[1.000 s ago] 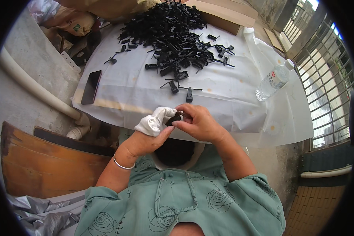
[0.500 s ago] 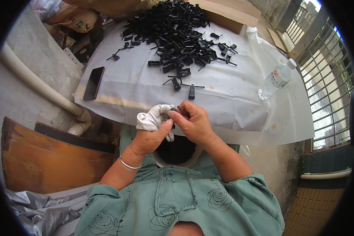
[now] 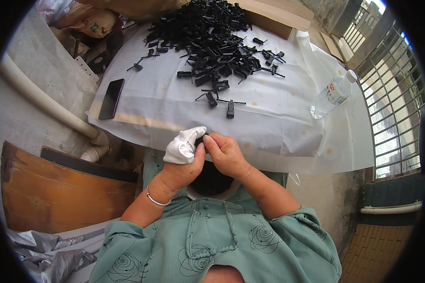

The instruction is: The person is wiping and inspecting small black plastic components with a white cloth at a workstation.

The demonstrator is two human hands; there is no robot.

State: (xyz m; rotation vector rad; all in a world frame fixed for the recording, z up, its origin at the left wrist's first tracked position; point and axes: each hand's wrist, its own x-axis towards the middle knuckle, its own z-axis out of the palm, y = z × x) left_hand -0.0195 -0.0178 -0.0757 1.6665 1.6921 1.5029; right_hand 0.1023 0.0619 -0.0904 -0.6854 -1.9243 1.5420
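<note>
Close together over the near table edge, both my hands pinch one small black plastic part (image 3: 200, 140), mostly hidden by fingers. My left hand (image 3: 183, 155) has a white cloth glove over its fingers, its thumb bare, and is closed round the part. From the right, my bare right hand (image 3: 227, 153) grips it between thumb and curled fingers. Just below them, a pale-rimmed bucket (image 3: 236, 185) with a dark inside sits between my knees. Two loose black plastic parts with thin arms, one upright-looking (image 3: 230, 110) and one tilted (image 3: 211, 99), lie nearest on the table.
A big pile of black plastic parts (image 3: 208, 42) covers the far table (image 3: 278, 132). A dark phone (image 3: 112, 99) lies at the left, a clear water bottle (image 3: 329, 99) stands at the right. Behind is a cardboard box (image 3: 274, 19); a wooden board (image 3: 61, 191) leans at lower left.
My left hand's gloved fingers have curled in tighter round the black part. My right fingers, raised before, have folded down closer to the thumb.
</note>
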